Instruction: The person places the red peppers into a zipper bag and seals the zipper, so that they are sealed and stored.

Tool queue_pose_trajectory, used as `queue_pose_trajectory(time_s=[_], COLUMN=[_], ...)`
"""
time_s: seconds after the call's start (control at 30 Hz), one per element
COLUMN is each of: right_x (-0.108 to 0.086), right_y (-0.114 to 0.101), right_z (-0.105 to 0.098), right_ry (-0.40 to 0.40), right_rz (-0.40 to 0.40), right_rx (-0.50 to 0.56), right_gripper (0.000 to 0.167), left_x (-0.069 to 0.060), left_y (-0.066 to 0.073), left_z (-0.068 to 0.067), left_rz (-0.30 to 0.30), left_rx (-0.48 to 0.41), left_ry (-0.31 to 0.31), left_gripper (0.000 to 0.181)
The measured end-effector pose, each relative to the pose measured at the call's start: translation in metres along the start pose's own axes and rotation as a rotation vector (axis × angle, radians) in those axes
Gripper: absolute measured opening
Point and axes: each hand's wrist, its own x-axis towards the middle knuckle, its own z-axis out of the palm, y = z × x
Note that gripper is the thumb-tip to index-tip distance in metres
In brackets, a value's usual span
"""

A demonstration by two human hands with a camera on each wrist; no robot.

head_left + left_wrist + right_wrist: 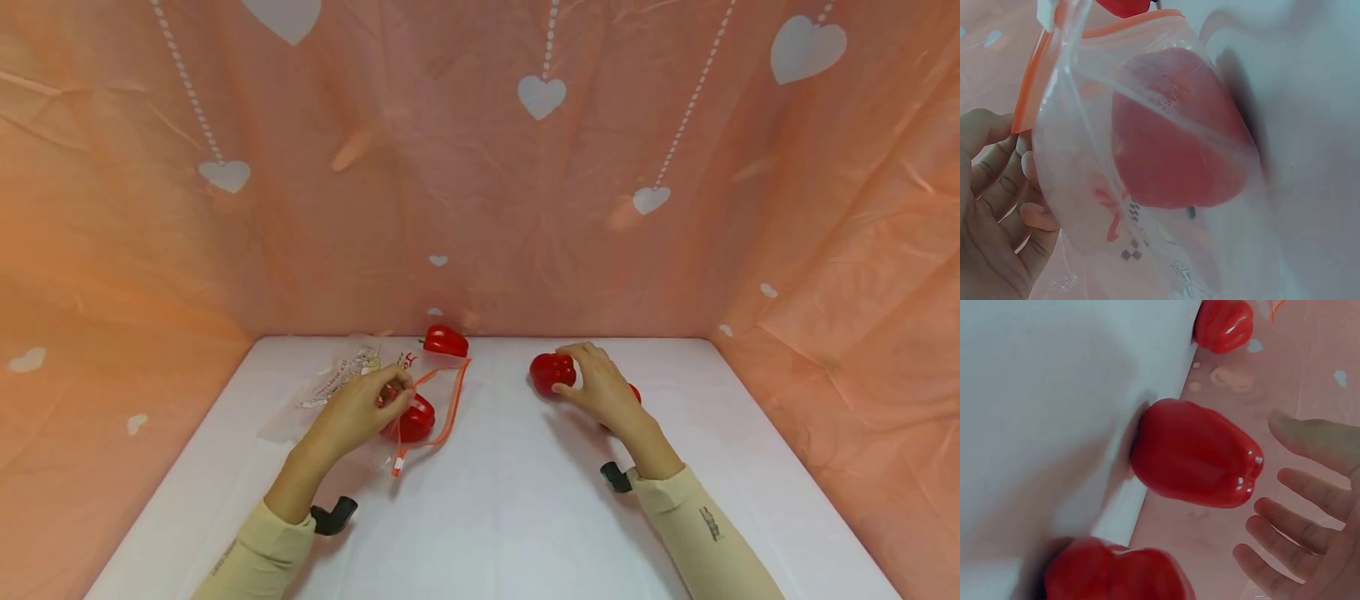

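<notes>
A clear plastic bag with an orange zip edge (453, 408) lies at the left of the table, one red bell pepper (417, 419) inside it. My left hand (360, 410) pinches the bag's orange edge between thumb and fingers; in the left wrist view the bagged pepper (1175, 134) shows through the plastic beside the hand (1007, 206). My right hand (603, 392) is spread around a second red pepper (551, 375). In the right wrist view, a gap shows between its fingertips (1264, 505) and that pepper (1194, 453).
Another red pepper (447, 341) lies at the table's back edge, behind the bag. One more (635, 392) is partly hidden behind my right hand and wrist. Pink cloth with white hearts (542, 97) hangs around the back and sides of the white table (495, 517).
</notes>
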Motion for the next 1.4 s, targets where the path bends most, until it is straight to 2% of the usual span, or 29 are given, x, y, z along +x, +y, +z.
queue_pose_trajectory(time_s=[0.37, 0.57, 1.07, 1.4], right_x=[0.004, 0.005, 0.007, 0.006], right_y=[0.004, 0.008, 0.016, 0.01], right_z=[0.005, 0.008, 0.016, 0.013], right_ry=[-0.051, -0.051, -0.038, -0.066], right_rz=[0.067, 0.056, 0.064, 0.074], right_rx=[-0.009, -0.016, 0.013, 0.054], right_gripper=[0.063, 0.063, 0.057, 0.06], left_x=[-0.001, -0.002, -0.001, -0.001], left_y=[0.002, 0.002, 0.002, 0.003], left_z=[-0.001, -0.001, 0.0, 0.001], left_rz=[-0.015, -0.029, -0.013, -0.007], left_rx=[0.024, 0.034, 0.043, 0.029], left_ry=[-0.003, -0.007, -0.002, 0.0], left_gripper=[0.011, 0.011, 0.011, 0.01])
